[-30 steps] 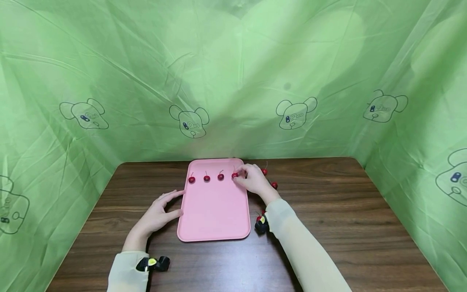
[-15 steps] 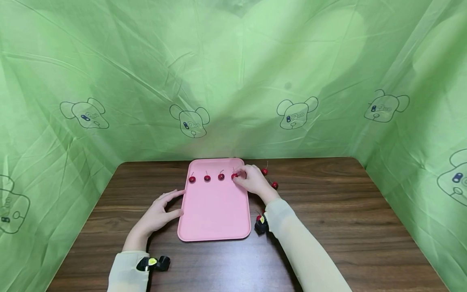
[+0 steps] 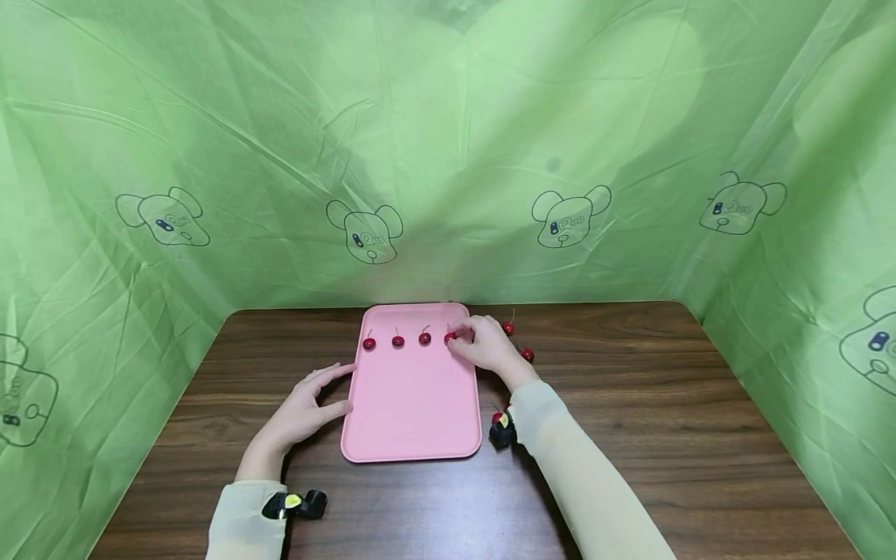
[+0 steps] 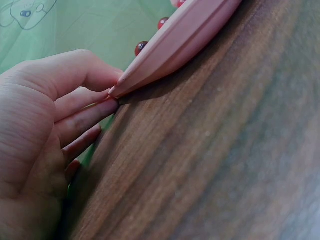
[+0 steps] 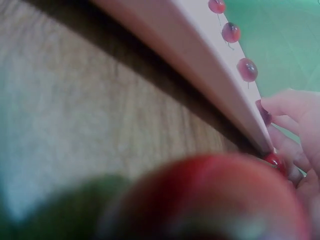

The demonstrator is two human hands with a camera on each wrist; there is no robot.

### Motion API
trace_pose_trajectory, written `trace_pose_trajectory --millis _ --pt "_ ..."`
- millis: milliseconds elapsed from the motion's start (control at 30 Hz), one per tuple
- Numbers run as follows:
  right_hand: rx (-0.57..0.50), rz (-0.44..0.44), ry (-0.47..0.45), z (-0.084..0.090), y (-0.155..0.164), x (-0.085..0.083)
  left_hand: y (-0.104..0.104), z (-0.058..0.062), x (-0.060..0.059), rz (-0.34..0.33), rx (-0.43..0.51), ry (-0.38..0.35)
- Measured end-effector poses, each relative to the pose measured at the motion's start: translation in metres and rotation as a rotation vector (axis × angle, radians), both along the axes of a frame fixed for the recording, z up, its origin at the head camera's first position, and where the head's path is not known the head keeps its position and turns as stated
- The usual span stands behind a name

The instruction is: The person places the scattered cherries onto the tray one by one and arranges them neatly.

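Observation:
A pink tray [image 3: 413,404] lies on the wooden table, with a row of red cherries near its far end. Three of them, a left cherry [image 3: 369,343], a second cherry [image 3: 397,341] and a third cherry [image 3: 425,338], stand apart with stems up. My right hand [image 3: 490,346] pinches the fourth cherry [image 3: 450,337] at the row's right end; in the right wrist view its thumb lies against that cherry [image 5: 264,112]. Along the tray's left edge, my left hand [image 3: 304,408] touches the rim with extended fingers and thumb [image 4: 105,75].
More cherries lie right of the tray: a far cherry [image 3: 508,328], another cherry [image 3: 528,355] by my right wrist, and a near cherry [image 3: 497,418] partly behind the wrist camera [image 3: 501,432]. A blurred cherry [image 5: 215,200] fills the right wrist view's foreground. Green cloth [image 3: 448,155] surrounds the table.

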State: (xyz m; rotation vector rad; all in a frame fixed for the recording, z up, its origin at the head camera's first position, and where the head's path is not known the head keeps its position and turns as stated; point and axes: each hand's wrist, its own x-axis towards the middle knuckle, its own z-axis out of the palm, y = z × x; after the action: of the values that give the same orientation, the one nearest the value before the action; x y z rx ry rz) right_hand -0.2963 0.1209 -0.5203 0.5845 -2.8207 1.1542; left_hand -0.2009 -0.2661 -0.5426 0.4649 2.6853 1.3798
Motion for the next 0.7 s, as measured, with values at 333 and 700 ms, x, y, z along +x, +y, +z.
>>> trace_pose_trajectory --millis 333,700 --pt "-0.013 0.006 -0.016 0.0031 0.0017 0.0007 0.0003 0.0000 -0.0007 -0.003 0.000 0.007" --pt "-0.084 0.013 -0.065 0.0099 0.0077 0.0051 0.0003 -0.0008 -0.0005 -0.002 -0.005 0.004"
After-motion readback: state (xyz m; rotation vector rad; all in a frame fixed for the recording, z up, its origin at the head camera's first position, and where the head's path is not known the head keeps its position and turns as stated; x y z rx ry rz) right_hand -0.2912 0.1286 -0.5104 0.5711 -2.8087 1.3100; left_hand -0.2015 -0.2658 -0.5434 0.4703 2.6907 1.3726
